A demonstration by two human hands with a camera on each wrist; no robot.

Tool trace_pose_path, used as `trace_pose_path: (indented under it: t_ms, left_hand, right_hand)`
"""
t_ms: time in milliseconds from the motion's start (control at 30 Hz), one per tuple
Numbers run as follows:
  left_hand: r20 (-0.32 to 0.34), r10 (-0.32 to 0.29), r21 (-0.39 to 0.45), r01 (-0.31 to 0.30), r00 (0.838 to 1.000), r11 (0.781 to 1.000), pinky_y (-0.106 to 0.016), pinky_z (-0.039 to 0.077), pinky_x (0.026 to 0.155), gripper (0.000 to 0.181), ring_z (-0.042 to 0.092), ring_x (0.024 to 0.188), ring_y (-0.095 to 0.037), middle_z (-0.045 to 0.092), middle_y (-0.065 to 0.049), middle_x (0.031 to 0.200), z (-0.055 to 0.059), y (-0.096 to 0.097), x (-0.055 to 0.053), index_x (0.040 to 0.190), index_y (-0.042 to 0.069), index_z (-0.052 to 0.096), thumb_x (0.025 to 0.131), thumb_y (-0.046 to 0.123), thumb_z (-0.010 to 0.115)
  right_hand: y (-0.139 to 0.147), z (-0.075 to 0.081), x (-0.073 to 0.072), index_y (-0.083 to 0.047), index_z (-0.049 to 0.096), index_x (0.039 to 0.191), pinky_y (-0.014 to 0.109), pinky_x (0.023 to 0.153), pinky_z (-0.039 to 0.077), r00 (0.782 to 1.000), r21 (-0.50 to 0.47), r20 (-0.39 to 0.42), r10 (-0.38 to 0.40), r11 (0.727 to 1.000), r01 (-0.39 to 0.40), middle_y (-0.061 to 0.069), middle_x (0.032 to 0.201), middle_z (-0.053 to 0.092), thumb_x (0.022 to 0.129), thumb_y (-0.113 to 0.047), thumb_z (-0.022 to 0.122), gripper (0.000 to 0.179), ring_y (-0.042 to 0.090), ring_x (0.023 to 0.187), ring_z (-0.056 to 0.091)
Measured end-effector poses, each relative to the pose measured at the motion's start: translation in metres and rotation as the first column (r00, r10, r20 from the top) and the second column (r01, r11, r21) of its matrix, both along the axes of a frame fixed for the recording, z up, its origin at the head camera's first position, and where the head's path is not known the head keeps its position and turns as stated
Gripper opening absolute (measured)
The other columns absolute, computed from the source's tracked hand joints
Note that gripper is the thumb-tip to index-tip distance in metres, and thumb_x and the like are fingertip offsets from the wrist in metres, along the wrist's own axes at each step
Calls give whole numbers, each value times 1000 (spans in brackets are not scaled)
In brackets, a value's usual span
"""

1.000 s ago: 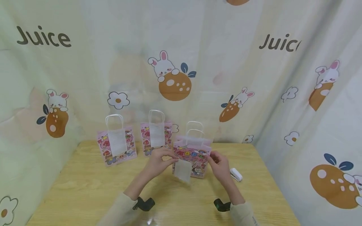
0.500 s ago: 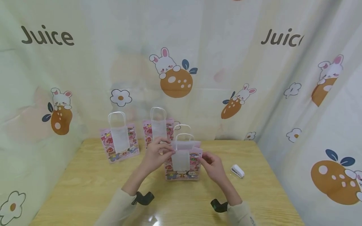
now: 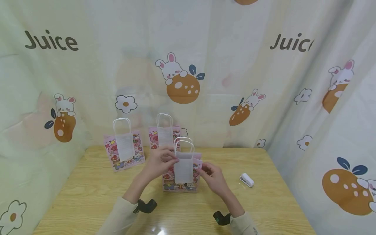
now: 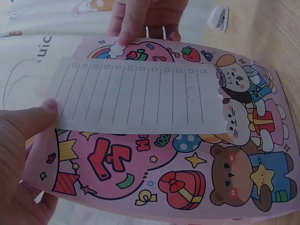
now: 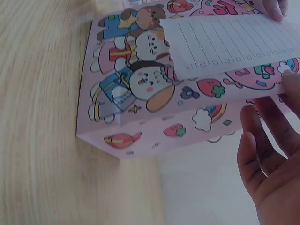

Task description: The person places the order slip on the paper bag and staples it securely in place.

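A pink cartoon-printed paper gift bag [image 3: 168, 186] with white handles stands upright on the table between the hands. Over its front lies a lined paper slip [image 4: 140, 98] with a torn edge and a row of small checkboxes. My left hand [image 3: 158, 161] pinches the slip's top corner together with the bag's upper edge, thumb in front. On the other side, my right hand [image 3: 213, 178] pinches the bag's right upper edge [image 5: 281, 86], its thumb on the printed front and its fingers behind. The slip spans the bag's middle, covering part of the print.
Two similar gift bags, one at the left [image 3: 111, 153] and one behind the left hand [image 3: 153, 133], stand at the back, each with a white slip on its front. A small white stapler [image 3: 246, 180] lies to the right on the wooden table [image 3: 258, 209]. A printed curtain hangs behind.
The slip went from hanging low and tilted to lying straight over the bag's front. Bag and both hands have shifted left and nearer. The right hand keeps its pinch on the bag's edge.
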State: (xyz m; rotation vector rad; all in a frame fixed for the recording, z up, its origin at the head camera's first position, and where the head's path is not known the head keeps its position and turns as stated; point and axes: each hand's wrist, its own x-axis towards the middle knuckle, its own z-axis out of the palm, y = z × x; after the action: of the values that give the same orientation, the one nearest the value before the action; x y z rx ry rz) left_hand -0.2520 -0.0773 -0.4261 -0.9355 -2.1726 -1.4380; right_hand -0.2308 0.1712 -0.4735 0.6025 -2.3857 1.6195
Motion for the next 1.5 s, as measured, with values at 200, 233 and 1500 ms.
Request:
trace_pose_path:
  t_ms: [200, 233, 1500]
  left_hand:
    - [14, -29, 25, 28, 999, 999, -25, 57, 69, 11, 70, 82, -27, 68, -17, 93, 0, -1, 1, 82, -5, 69, 77, -13, 74]
    - [11, -31, 30, 30, 999, 999, -25, 57, 70, 11, 70, 82, -26, 68, -16, 92, -1, -1, 1, 82, -5, 69, 77, -13, 75]
    - [103, 53, 107, -64, 993, 992, -25, 53, 53, 5, 62, 59, -15, 71, -12, 77, -24, 1, 0, 84, -5, 74, 80, -5, 76]
  right_hand:
    - [4, -10, -16, -6, 62, 121, 47, 76, 51, 987, 41, -121, -108, 993, 113, 9, 114, 65, 85, -12, 77, 39, 30, 100, 59]
    - [3, -8, -17, -9, 60, 125, 47, 79, 50, 986, 43, -127, -108, 992, 114, 7, 118, 63, 83, -16, 79, 46, 28, 104, 58]
    - [-12, 38, -12, 1, 69, 102, 50, 82, 50, 998, -17, -3, -59, 998, 59, 12, 99, 69, 82, -12, 80, 26, 27, 92, 61]
